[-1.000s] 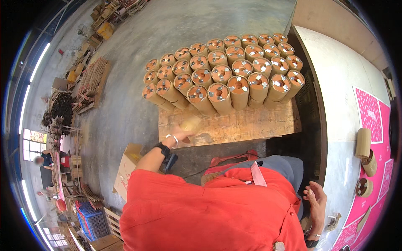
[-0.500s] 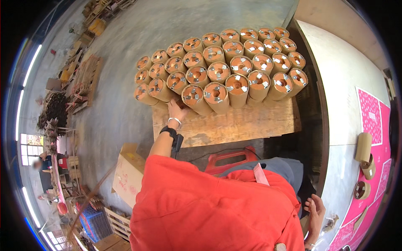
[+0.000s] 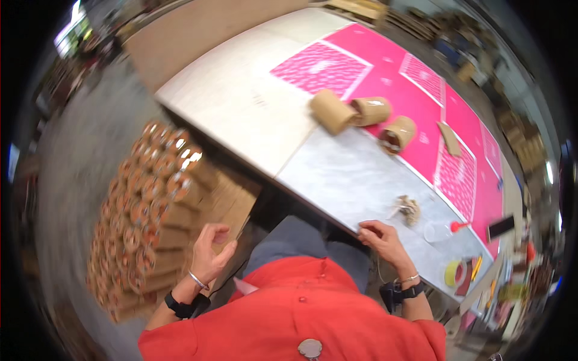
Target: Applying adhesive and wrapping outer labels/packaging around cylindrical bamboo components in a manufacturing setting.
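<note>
Left hand [image 3: 211, 251] loose and empty, packed brown tubes [image 3: 139, 212] left of its fingers; right hand [image 3: 386, 242] slack, seemingly empty, at the table [image 3: 337, 174] edge, short brown sleeves [image 3: 371, 111] beyond its fingertips, probably best gripped lightly round the wall.

Much of it smeared, cropped or covered
The brown tubes [image 3: 180, 234] blur at the left, their end details indistinct, their rows hiding part of the wooden board [image 3: 242, 197]; print on the pink sheets [image 3: 385, 72] is too blurred to read; a crumpled piece [image 3: 410, 209] on the bench [image 3: 337, 174] defies identifying; whether the right hand [image 3: 388, 245] touches the bench edge is unclear; the lower edge crops the red shirt [image 3: 265, 319]
</note>
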`<control>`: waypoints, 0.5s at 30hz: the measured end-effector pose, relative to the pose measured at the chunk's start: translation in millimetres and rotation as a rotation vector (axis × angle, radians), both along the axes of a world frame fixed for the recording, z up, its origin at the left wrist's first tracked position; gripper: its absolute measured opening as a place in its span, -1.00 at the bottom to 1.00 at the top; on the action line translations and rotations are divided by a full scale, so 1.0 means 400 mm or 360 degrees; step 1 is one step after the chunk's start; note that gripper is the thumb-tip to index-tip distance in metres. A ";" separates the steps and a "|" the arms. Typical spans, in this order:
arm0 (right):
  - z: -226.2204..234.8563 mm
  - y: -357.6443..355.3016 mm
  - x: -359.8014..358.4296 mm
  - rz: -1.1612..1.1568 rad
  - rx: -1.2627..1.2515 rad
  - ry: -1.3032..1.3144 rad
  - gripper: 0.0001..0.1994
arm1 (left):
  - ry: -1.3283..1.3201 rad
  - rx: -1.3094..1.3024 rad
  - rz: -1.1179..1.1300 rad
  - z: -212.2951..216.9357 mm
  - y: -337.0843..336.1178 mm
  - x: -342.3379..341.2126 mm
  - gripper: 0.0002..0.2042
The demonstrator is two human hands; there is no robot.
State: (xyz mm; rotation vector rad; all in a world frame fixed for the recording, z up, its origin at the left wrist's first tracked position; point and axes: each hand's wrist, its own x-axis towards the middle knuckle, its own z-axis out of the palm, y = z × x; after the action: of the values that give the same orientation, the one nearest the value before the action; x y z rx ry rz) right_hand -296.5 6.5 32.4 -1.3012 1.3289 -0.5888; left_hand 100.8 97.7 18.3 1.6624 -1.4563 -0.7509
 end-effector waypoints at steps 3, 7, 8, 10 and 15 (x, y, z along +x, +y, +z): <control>-0.031 0.041 -0.069 -0.0285 0.0069 -0.0203 -0.70 | 0.0075 -0.0160 -0.0509 0.130 -0.257 -0.153 -0.57; -0.078 0.076 -0.116 -0.0481 0.0027 -0.0481 -0.73 | -0.0132 -0.0365 -0.0948 0.208 -0.496 -0.414 -0.47; -0.087 0.081 -0.118 -0.0524 0.0015 -0.0535 -0.75 | -0.0217 -0.0406 -0.1009 0.209 -0.554 -0.482 -0.45; -0.095 0.090 -0.117 -0.0549 -0.0022 -0.0577 -0.76 | -0.0580 -0.0601 -0.1004 0.186 -0.667 -0.610 -0.35; -0.095 0.096 -0.114 -0.0556 -0.0049 -0.0644 -0.75 | -0.0810 -0.0249 -0.0829 0.128 -0.849 -0.836 -0.15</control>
State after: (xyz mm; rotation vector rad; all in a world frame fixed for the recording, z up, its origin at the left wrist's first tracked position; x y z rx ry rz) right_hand -342.2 44.7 -5.6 -0.9118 1.2120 -1.0579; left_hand -233.7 -241.8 69.4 1.4206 -2.2983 -0.4721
